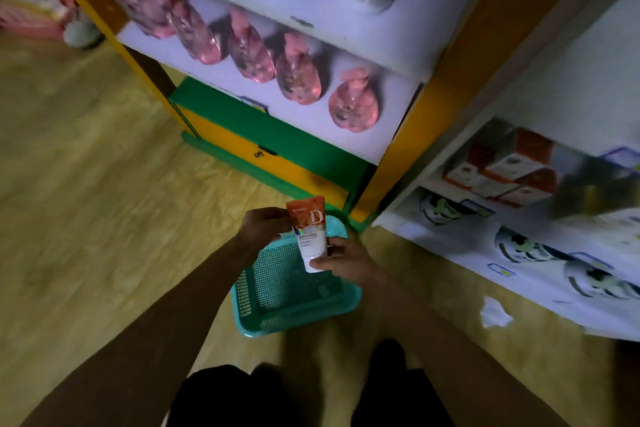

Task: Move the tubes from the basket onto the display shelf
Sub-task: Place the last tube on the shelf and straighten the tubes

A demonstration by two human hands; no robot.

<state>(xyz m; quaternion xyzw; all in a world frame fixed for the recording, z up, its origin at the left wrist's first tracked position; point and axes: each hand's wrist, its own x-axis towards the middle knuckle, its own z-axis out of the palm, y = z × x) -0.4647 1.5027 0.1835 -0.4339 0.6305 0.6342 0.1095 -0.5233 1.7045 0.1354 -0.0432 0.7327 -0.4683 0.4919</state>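
2 bare forearms (no sleeves showing), dark trousers below.

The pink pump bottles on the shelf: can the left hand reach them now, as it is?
Probably not at once. The left hand grips the top of the orange-and-white tube over the teal basket, so it is occupied. The pink pump bottles stand unobstructed, higher and further away.

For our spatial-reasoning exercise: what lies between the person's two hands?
In the head view, the orange-and-white tube spans the gap: left hand pinches its orange end, right hand its white cap end, above the teal basket.
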